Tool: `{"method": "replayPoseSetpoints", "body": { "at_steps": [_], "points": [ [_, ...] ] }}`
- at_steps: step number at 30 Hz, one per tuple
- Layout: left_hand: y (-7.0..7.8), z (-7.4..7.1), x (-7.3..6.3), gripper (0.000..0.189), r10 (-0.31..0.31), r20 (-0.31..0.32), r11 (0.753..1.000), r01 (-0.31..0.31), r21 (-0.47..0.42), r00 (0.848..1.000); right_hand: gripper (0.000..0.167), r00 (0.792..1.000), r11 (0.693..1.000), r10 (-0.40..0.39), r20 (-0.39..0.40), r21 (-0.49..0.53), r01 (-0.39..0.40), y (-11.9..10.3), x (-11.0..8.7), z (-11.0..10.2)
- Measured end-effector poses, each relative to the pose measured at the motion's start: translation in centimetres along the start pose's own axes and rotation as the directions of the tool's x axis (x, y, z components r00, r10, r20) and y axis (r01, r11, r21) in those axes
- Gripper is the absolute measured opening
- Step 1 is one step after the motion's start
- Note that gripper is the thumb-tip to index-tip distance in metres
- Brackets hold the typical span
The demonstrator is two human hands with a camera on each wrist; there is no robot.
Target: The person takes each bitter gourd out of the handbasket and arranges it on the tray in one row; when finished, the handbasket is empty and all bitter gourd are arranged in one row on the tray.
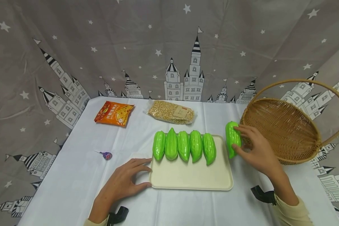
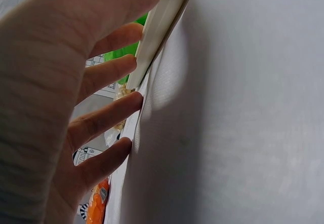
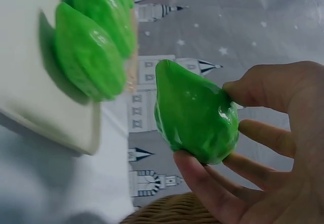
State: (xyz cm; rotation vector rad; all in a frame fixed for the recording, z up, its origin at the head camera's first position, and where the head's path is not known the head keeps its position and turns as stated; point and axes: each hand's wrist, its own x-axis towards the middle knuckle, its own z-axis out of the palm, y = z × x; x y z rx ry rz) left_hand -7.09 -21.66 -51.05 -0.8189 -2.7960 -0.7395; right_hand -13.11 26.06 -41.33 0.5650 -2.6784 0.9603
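Observation:
My right hand (image 1: 257, 151) pinches a shiny green bitter melon (image 1: 232, 138) between thumb and fingers. In the head view it is just past the right edge of a cream tray (image 1: 190, 177); the right wrist view shows the melon (image 3: 195, 113) lifted, its pointed end free. Several similar bitter melons (image 1: 171, 147) lie side by side along the far half of the tray. At the tray's left edge, my left hand (image 1: 123, 179) has its fingers spread, with thumb and fingertips against or close beside the rim. The left wrist view shows those fingers (image 2: 109, 74) extended.
A wicker basket (image 1: 282, 128) with a tall handle stands right of the tray, close to my right hand. Behind the tray lies a clear bag of corn kernels (image 1: 170, 112). An orange snack packet (image 1: 114, 113) and a purple lollipop (image 1: 106, 155) lie to the left.

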Motion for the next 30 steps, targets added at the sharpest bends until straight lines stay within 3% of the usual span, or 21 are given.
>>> {"method": "replayPoseSetpoints", "body": {
  "at_steps": [10, 20, 30],
  "points": [
    [0.0, 0.0, 0.0, 0.044, 0.0, -0.005, 1.0, 0.0, 0.006, 1.0, 0.062, 0.998, 0.997, -0.011, 0.064, 0.08, 0.006, 1.5, -0.4, 2.5],
    [-0.1, -0.1, 0.0, 0.044, 0.008, -0.01, 1.0, -0.008, 0.007, 1.0, 0.061, 0.987, 0.988, 0.06, 0.147, 0.132, -0.079, 2.8, -0.3, 4.2],
    [0.1, -0.2, 0.2, 0.044, -0.012, 0.017, 1.0, 0.012, 0.003, 1.0, 0.061, 0.979, 0.991, 0.1, 0.18, 0.069, -0.114, 3.6, -0.3, 5.2]
  ]
}}
